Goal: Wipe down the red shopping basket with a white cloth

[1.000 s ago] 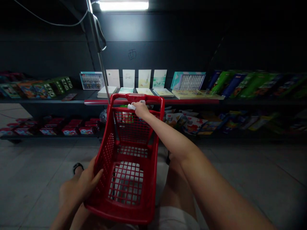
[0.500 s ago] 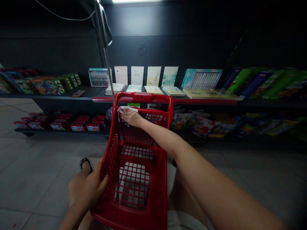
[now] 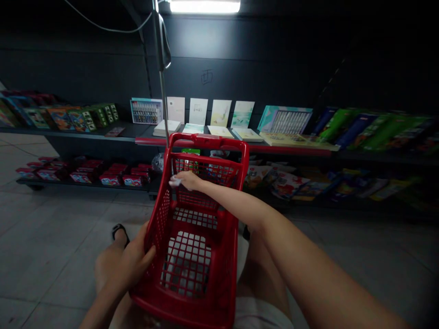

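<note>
A red plastic shopping basket (image 3: pixel 224 274) with grid-patterned walls and floor stands in front of me, its inside facing up toward me. My left hand (image 3: pixel 128 260) is closed over the basket's left rim, thumb on the inner side. Inside the far left corner, my right hand (image 3: pixel 190 180) pinches a crumpled white cloth (image 3: pixel 174 181), close to the left wall and just under the far rim. Whether the cloth touches the wall is hard to tell because of blur. A grey metal pole (image 3: pixel 163 91) rises by the basket's far left corner.
Beyond the basket runs a dark shelf (image 3: pixel 120 132) with books (image 3: pixel 221 113), boxed sets (image 3: pixel 288 119) and bagged goods (image 3: pixel 363 130). Red packs (image 3: pixel 111 177) lie on the lower shelf (image 3: pixel 78 186). A lamp (image 3: pixel 205 6) shines above. My foot in a black shoe (image 3: pixel 119 230) rests on the floor at left.
My right hand has moved the white cloth down from the far rim into the basket's far left corner. The left hand keeps its hold on the rim. The view has tilted slightly.
</note>
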The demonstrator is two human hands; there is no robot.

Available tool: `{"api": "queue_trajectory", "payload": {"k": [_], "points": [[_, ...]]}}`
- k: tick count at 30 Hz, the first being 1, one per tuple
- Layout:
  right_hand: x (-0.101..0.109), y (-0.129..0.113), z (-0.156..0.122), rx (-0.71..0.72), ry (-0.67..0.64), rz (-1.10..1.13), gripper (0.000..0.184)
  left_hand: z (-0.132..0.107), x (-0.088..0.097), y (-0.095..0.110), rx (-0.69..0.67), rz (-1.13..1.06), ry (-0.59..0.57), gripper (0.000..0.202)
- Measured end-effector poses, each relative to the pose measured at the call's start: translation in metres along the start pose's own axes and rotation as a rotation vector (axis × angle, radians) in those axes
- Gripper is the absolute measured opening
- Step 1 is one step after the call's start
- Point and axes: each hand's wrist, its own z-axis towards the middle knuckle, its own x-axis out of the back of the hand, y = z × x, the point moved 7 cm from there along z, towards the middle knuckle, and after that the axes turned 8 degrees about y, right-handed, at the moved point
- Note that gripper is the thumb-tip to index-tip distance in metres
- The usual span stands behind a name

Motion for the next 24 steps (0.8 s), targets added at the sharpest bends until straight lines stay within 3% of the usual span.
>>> {"api": "queue_trajectory", "payload": {"k": [3, 5, 8, 10, 15, 20, 22, 24], "points": [[0.025, -0.023, 0.041, 0.109, 0.406, -0.008, 0.051, 0.0, -0.001, 0.0, -0.008, -0.022, 0.003, 0.059], [0.03, -0.03, 0.062, 0.156, 0.573, 0.002, 0.054, 0.001, -0.002, 0.002, -0.034, -0.048, 0.002, 0.058], [0.006, -0.028, 0.08, 0.155, 0.478, -0.035, 0.052, 0.001, -0.002, 0.003, -0.049, -0.071, 0.015, 0.059], [-0.016, -0.027, 0.073, 0.187, 0.399, -0.076, 0.048, 0.002, -0.001, 0.002, -0.025, -0.06, 0.022, 0.059], [-0.064, -0.049, 0.0, 0.383, 0.244, -0.009, 0.041, 0.006, -0.001, 0.003, 0.018, -0.044, -0.031, 0.059], [-0.087, -0.079, -0.083, 0.521, 0.046, 0.186, 0.042, 0.013, -0.007, -0.005, 0.057, -0.012, 0.01, 0.049], [-0.088, -0.08, -0.096, 0.499, -0.064, 0.237, 0.043, 0.014, -0.009, -0.01, 0.07, 0.01, 0.03, 0.045], [-0.08, -0.067, -0.088, 0.368, -0.107, 0.258, 0.041, 0.014, -0.009, -0.012, 0.064, 0.009, 0.046, 0.046]]}}
